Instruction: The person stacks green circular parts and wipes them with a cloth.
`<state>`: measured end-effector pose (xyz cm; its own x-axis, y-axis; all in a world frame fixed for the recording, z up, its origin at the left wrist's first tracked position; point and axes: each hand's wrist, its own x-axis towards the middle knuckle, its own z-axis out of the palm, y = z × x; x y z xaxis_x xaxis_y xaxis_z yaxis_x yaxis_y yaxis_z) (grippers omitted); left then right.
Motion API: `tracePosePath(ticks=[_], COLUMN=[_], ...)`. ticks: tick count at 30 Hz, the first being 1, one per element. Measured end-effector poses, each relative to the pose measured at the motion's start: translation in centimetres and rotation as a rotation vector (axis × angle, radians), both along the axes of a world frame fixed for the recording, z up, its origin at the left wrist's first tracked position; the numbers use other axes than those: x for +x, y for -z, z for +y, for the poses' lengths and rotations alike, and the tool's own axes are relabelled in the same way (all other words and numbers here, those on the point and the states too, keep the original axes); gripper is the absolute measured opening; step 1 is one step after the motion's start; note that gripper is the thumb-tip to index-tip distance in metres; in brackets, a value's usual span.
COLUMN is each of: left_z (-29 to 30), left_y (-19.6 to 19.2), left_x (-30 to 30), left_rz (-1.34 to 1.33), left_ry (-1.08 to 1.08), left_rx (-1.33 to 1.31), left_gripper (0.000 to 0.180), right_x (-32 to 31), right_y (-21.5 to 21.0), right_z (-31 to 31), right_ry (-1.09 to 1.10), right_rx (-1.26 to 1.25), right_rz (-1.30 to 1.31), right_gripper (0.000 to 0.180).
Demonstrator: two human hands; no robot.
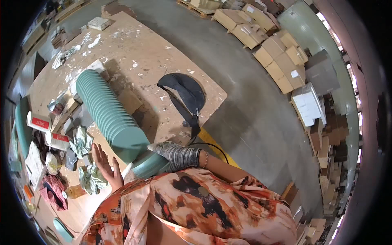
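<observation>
**Teal disc stack lying on desk, both hands at its near end**

Stack of teal discs (pixel 108 112): long row lying on its side across the wooden desk (pixel 147 53), running from about 11 o'clock down to the near end at frame centre-low. One more teal piece (pixel 153 165) sits just under the near end, partly hidden by the right hand.

Right hand (pixel 175 154): in a grey striped glove, laid over the near end of the stack, touching it. Fingers flat to lightly curled, no closed grip that I can see; bracelet at the wrist.

Left hand (pixel 105 163): bare, palm open, fingers spread, at 8 o'clock of the stack's near end, just beside it. Holds nothing; contact with the stack, cannot tell.

Around it:
- crumpled wrapping paper (pixel 90 177) just left of the left hand, more of it at 9 o'clock
- two white tape rolls with red labels (pixel 38 121) at 9 o'clock near the desk edge
- black backpack (pixel 183 96) at 1 o'clock of the stack's near end, on the desk corner, strap hanging off
- red checked cloth (pixel 52 191) at 8 o'clock, low left
- desk top spattered with white paint, scraps at 11 o'clock

Beyond the desk: grey concrete floor (pixel 253 114), cardboard boxes (pixel 281 61) stacked at 1–2 o'clock
</observation>
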<state>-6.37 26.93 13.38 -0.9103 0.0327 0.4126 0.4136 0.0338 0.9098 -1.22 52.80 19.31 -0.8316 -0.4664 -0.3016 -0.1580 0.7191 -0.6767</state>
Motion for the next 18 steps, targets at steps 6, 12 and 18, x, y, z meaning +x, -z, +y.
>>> tracePosePath(ticks=[6, 12, 18], left_z=[0.8, 1.5, 0.9], left_y=[3.4, 4.1, 2.9], left_x=[1.4, 1.8, 2.3], left_rz=[-0.103, -0.336, -0.329], left_ry=[0.276, 0.559, 0.629], left_rx=[0.016, 0.032, -0.066], left_gripper=[0.045, 0.054, 0.061], right_x=[0.7, 0.2, 0.6], right_y=[0.7, 1.8, 2.8], right_z=[-1.3, -3.5, -2.3], right_ry=[0.217, 0.247, 0.253], right_rx=[-0.034, -0.12, -0.143], right_rz=[0.191, 0.311, 0.333], right_gripper=[0.092, 0.1, 0.097])
